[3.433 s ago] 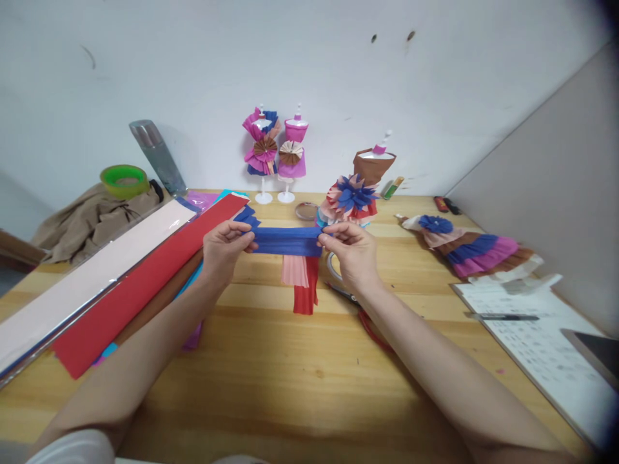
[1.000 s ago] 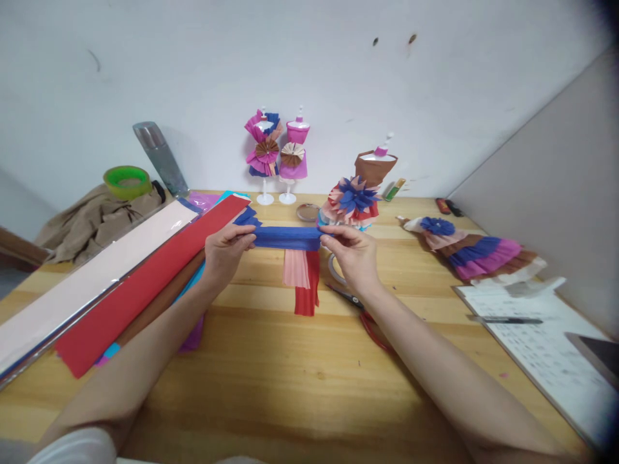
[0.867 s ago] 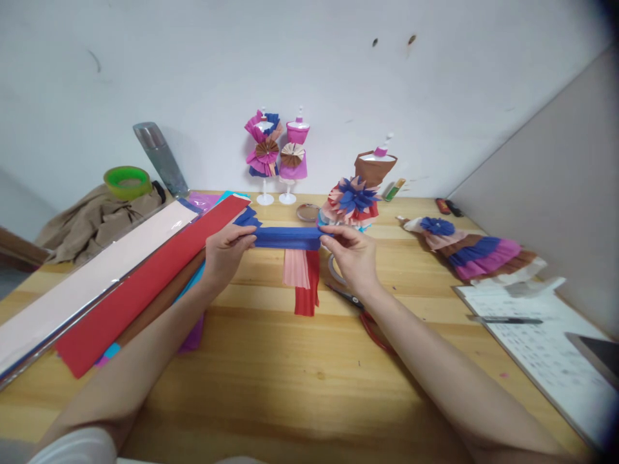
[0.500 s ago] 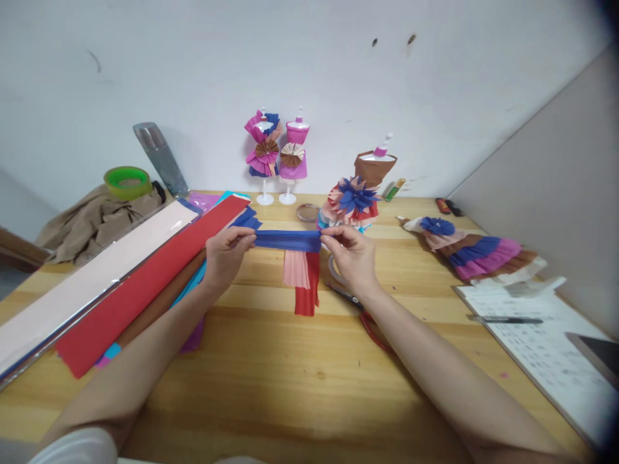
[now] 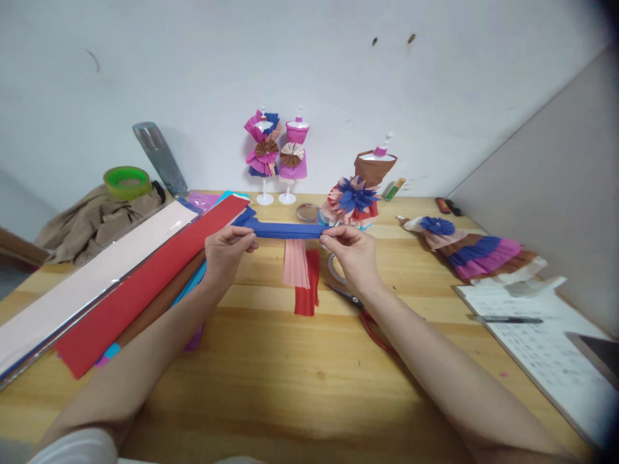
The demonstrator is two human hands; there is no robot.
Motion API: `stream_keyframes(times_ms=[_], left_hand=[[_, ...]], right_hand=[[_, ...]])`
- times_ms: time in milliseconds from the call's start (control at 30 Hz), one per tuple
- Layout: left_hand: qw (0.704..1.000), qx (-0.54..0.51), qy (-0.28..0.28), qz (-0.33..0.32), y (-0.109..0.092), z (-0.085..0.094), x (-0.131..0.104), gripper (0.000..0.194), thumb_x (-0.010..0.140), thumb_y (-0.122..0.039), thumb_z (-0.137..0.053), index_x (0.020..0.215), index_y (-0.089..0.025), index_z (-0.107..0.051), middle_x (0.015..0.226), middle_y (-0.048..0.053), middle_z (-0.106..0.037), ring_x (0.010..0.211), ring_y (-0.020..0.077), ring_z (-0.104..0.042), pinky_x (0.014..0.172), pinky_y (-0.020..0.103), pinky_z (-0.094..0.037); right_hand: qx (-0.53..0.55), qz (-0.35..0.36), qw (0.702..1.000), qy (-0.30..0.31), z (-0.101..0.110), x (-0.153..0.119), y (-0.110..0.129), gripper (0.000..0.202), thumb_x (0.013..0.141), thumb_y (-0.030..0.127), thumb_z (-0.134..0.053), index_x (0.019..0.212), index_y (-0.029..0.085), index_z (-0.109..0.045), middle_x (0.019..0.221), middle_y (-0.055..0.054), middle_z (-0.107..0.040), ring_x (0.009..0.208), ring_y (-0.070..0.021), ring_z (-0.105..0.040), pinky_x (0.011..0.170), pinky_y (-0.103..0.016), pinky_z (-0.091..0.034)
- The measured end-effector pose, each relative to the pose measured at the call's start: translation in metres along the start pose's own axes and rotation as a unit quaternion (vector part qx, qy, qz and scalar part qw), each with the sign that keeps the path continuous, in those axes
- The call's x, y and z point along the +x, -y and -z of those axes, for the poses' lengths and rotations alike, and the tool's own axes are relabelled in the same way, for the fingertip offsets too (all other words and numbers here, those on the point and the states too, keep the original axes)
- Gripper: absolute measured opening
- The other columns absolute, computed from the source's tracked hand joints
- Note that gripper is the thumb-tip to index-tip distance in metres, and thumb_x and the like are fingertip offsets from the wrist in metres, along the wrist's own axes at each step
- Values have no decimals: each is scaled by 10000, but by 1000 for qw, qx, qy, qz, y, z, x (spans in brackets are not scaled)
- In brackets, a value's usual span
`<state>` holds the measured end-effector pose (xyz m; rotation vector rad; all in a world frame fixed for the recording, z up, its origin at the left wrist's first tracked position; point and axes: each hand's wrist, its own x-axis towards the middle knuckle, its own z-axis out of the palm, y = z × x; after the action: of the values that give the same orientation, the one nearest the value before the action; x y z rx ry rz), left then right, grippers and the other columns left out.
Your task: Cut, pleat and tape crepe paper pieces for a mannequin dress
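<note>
Blue crepe-paper strip [image 5: 289, 231]: narrow, flat, folded lengthwise; held level above the tabletop [image 5: 290, 380]
Left hand [image 5: 227, 252]: grip pinching the strip's left end
Right hand [image 5: 354, 252]: grip pinching its right end
Below: ribbed pink strip [image 5: 296, 265] partly over a creased red strip [image 5: 305, 298]
Clear plastic sleeve [image 5: 115, 281]: long, glossy; pale pink sheet [image 5: 104, 259] inside

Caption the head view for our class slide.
Left hand and right hand hold a blue strip above a table where a pink strip and a red strip lie.
</note>
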<state>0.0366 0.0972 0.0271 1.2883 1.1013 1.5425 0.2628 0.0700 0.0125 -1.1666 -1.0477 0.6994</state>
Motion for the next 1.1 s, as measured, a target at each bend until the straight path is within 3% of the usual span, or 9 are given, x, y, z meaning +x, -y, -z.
stream_keyframes(times_ms=[467, 667, 767, 1100], left_hand=[[998, 46, 0, -34, 0, 3, 3, 123, 603, -245, -755, 704, -178, -734, 492, -23, -626, 464, 110, -571, 497, 229, -480], [981, 118, 48, -149, 6, 12, 5, 115, 705, -226, -710, 803, -227, -771, 640, -9, -664, 595, 121, -593, 607, 251, -492], [973, 142, 53, -175, 9, 14, 5, 92, 740, -223, -690, 793, -229, -765, 681, -4, -672, 614, 119, -594, 632, 247, -486], [980, 152, 30, -124, 15, 12, 5, 52, 738, -232, -676, 755, -203, -715, 657, -16, -660, 586, 110, -606, 591, 220, -482]], right_hand=[[-13, 22, 1000, 3, -1, -1, -2, 133, 605, 284, -760, 658, 194, -677, 641, 4, -664, 583, -143, -569, 618, -300, -469], [1, 49, 999, 11, -1, 1, -6, 141, 635, 277, -742, 741, 205, -682, 710, 5, -674, 642, -146, -580, 652, -302, -478], [-1, 65, 997, 30, 0, 1, -9, 142, 673, 277, -718, 800, 215, -708, 791, -7, -701, 704, -158, -605, 705, -319, -488], [-120, 157, 979, 47, 5, -1, -12, 81, 790, 277, -652, 801, 222, -710, 756, -5, -644, 710, -162, -573, 682, -301, -454]])
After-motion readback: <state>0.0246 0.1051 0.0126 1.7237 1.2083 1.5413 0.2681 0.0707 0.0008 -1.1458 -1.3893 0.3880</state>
